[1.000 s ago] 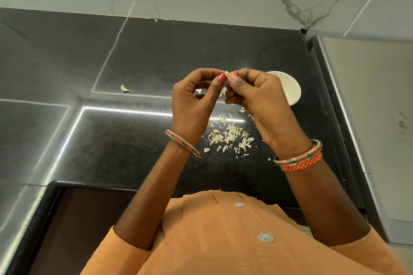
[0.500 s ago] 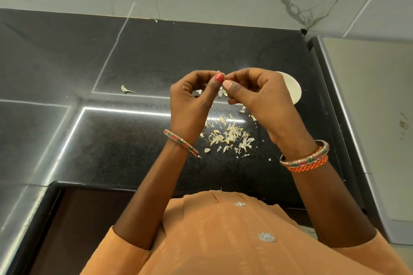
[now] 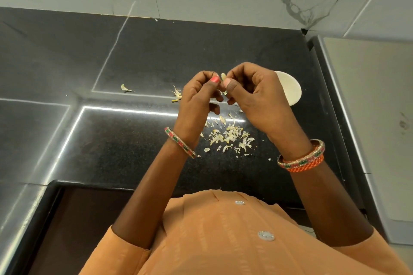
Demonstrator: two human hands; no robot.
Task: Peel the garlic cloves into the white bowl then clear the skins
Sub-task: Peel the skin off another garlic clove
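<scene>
Both hands are raised together over the dark counter [image 3: 138,56], thumbs nearly meeting. The left hand [image 3: 197,105] has its fingers curled in and pinches a garlic clove [image 3: 223,77] between thumb and fingertips; the right hand [image 3: 257,96], fingers also curled, pinches the same clove from the other side. Only a pale sliver of it peeks out above the two thumbnails, so how much skin remains on it I cannot tell.

Just behind the right hand's knuckles sits the white bowl [image 3: 290,89], partly hidden by that hand. Below and between the wrists a scatter of garlic skins [image 3: 230,136] lies on the counter. A few more skins [image 3: 177,94] lie just off the left hand's outer side, and a single skin [image 3: 125,88] lies farther out that way.
</scene>
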